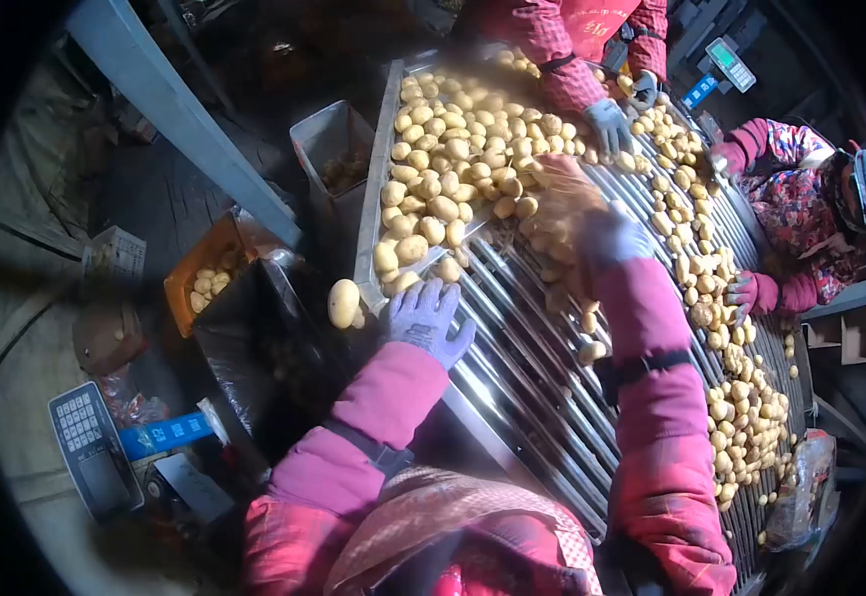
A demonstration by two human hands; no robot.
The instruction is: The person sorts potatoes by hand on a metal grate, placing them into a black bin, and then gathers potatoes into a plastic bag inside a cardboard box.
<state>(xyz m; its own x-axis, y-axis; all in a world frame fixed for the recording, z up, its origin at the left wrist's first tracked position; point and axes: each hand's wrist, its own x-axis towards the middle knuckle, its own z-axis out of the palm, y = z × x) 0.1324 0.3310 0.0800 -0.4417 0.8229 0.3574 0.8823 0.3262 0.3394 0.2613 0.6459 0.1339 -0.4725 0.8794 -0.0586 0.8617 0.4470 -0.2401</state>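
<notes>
My left hand [427, 320], in a pale purple work glove, lies with fingers spread at the near corner of a metal tray [365, 238] heaped with potatoes [443, 169]. Its fingertips are close to the nearest potatoes. Left of it, a single larger potato [344, 303] is beyond the tray's edge; whether it is falling cannot be told. My right hand [614, 236], gloved alike, is over the metal rollers [522, 338], smeared by motion. Blurred tan shapes, seemingly potatoes, are beside its fingers, which I cannot make out. A few potatoes lie on the rollers below it.
Across the rollers, a co-worker's gloved hand [609, 127] is among potatoes. Another co-worker's hand [741, 295] touches the right-hand potato row [706, 268]. An orange crate [180, 288], a grey bin [326, 134], a scale [95, 447] and a metal post [185, 109] stand left.
</notes>
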